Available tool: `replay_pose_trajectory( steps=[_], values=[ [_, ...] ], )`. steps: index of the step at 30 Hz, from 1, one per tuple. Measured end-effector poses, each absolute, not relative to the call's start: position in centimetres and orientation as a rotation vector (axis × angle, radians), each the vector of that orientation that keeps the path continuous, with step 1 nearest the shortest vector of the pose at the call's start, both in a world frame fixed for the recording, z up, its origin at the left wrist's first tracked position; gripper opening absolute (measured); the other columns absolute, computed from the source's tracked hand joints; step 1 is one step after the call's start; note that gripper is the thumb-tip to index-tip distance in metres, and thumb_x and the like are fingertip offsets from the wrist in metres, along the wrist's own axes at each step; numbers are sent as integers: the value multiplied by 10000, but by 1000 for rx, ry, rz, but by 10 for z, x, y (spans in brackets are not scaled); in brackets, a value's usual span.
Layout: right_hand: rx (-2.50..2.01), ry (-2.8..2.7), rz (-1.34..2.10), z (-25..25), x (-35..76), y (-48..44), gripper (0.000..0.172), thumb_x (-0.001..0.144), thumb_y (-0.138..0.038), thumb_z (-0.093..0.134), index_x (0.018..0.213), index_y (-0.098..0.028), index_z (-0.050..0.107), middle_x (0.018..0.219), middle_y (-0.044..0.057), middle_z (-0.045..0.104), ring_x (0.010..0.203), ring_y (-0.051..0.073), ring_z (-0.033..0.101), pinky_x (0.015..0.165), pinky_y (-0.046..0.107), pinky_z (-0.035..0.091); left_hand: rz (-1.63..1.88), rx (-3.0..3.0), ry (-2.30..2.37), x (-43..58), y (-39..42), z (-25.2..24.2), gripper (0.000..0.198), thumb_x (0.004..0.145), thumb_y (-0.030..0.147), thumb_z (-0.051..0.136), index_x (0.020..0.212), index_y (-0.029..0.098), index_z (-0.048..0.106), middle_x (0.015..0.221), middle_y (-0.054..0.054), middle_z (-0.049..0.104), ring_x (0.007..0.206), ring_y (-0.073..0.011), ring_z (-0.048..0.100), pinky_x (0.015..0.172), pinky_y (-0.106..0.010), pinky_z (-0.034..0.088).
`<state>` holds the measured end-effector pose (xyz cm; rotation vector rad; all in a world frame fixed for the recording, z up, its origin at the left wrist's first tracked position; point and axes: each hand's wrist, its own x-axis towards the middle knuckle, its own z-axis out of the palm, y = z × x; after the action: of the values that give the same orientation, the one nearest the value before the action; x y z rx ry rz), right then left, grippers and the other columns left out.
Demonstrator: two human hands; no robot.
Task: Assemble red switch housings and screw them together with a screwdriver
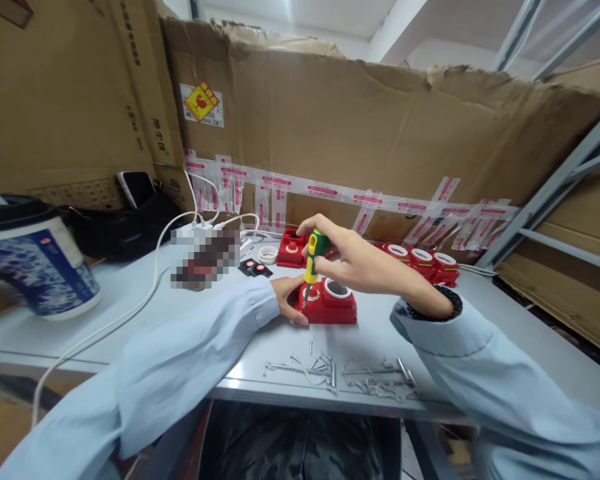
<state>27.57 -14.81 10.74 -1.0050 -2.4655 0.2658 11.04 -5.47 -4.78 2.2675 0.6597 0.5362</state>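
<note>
My right hand (343,253) is closed round the green and yellow handle of a screwdriver (312,261), held upright. Its metal tip points down at the left front corner of a red box (333,309). On top of that box are a red button in a white ring and a dark round window with a white rim. My left hand (289,299) grips the box's left side, thumb at the front and fingers behind. Several loose screws (323,360) lie on the table in front of the box.
Behind stand another red box (289,250), a white ring (268,255) and black labels (255,268). More red boxes (423,262) line the back right. Metal rods and wire pieces (380,383) lie at the front edge. A large cup (37,260) and a white cable (153,287) are on the left.
</note>
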Motion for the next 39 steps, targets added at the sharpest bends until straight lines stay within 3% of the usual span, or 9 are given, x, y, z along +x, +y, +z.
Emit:
replay_pose_trajectory(
  steps=[4, 8, 13, 18, 20, 26, 28, 33, 39],
  values=[
    [-1100, -2346, 165, 105, 275, -144, 135, 792, -217, 534, 913, -192, 479, 660, -42, 531, 542, 86, 425, 538, 215, 330, 621, 2224, 579, 108, -56, -41, 732, 522, 419, 806, 1156, 198, 514, 983, -31, 680, 929, -249, 624, 833, -323, 476],
    [-1230, -2188, -102, 92, 267, -133, 200, 799, -359, 568, 776, -191, 462, 577, -41, 483, 490, 86, 363, 495, 227, 268, 995, 2219, 547, 107, -62, -17, 677, 575, 417, 783, 1154, 215, 495, 1118, -65, 596, 1055, -262, 543, 869, -359, 446],
    [-1350, -2139, -339, 88, 263, -131, 299, 847, -473, 459, 851, -179, 514, 599, 6, 534, 526, 131, 449, 524, 254, 284, 1400, 2107, 451, 116, -76, 5, 342, 666, 263, 747, 877, 190, 488, 829, 13, 562, 767, -128, 547, 695, -243, 472],
    [-987, -2340, 95, 97, 274, -140, 267, 875, -234, 415, 1124, -163, 479, 936, 52, 628, 725, 119, 545, 643, 233, 388, 1231, 1977, 367, 115, -84, 11, 187, 745, 250, 682, 810, 153, 537, 766, 0, 555, 731, -117, 548, 691, -243, 475],
    [-920, -2325, 140, 96, 276, -139, 263, 865, -225, 442, 1114, -162, 498, 915, 38, 634, 699, 103, 540, 650, 224, 394, 1170, 1989, 351, 114, -85, 12, 146, 774, 259, 643, 835, 144, 576, 768, -13, 565, 740, -126, 552, 698, -254, 468],
    [-1092, -2125, -215, 83, 266, -136, 202, 827, -364, 529, 852, -168, 568, 658, -6, 587, 540, 96, 457, 550, 229, 330, 1433, 2086, 532, 122, -89, 10, 258, 632, 247, 733, 773, 167, 532, 674, 42, 523, 595, -88, 422, 545, -214, 352],
    [-1110, -2133, -265, 82, 265, -138, 217, 839, -379, 510, 870, -173, 572, 655, -4, 586, 546, 105, 467, 548, 234, 323, 1452, 2075, 557, 123, -89, 10, 226, 649, 246, 707, 719, 164, 509, 622, 52, 488, 559, -80, 378, 510, -212, 308],
    [-1001, -2271, -172, 86, 273, -144, 303, 855, -284, 486, 1139, -178, 495, 934, 54, 625, 738, 138, 551, 646, 244, 376, 1289, 2155, 593, 119, -93, 12, 111, 746, 237, 585, 691, 158, 528, 604, 38, 493, 556, -89, 391, 524, -231, 299],
    [-1217, -2188, -176, 81, 270, -141, 264, 860, -390, 483, 1002, -167, 479, 627, -18, 556, 493, 107, 440, 506, 229, 299, 1508, 2193, 591, 121, -93, 7, 277, 655, 204, 709, 826, 189, 490, 713, 49, 527, 619, -89, 452, 568, -216, 344]
  ],
)
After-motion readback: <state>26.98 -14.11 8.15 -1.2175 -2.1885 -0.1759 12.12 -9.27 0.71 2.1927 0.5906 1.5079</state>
